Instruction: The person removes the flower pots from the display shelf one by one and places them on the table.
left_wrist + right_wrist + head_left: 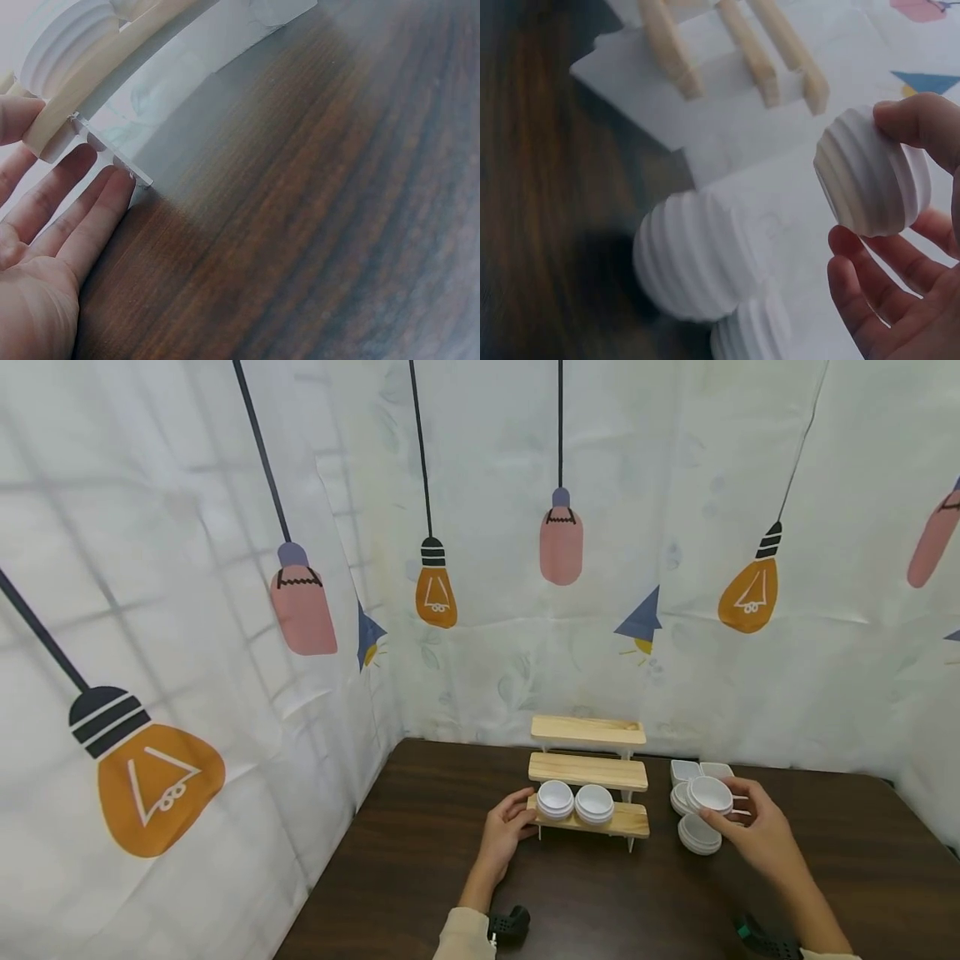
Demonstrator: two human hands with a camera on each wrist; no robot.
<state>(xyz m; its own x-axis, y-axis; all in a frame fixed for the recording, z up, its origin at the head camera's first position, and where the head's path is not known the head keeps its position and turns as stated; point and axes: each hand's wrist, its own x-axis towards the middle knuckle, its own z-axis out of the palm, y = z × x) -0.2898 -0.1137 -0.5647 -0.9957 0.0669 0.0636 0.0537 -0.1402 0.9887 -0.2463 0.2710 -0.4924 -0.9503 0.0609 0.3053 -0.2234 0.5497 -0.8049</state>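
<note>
A three-tier wooden display stand [587, 768] with white legs stands at the back of the table. My left hand [504, 831] holds the left end of its bottom tier [56, 127], the other fingertips close to the white leg [120, 157]. Two white round ribbed bowls [555, 799] sit side by side on that tier. To the right of the stand, my right hand [761, 831] pinches another white ribbed bowl [870, 176] between thumb and fingers, raised above the table. Below it is a similar white bowl [699, 835]; one more [680, 798] is partly hidden behind the held one.
White square dishes [685, 770] are behind the round bowls at the back right. White handle-like pieces [741, 812] show partly behind my right hand. The dark wooden table [630, 902] meets a white curtain [487, 677] with printed lamps at the back and left.
</note>
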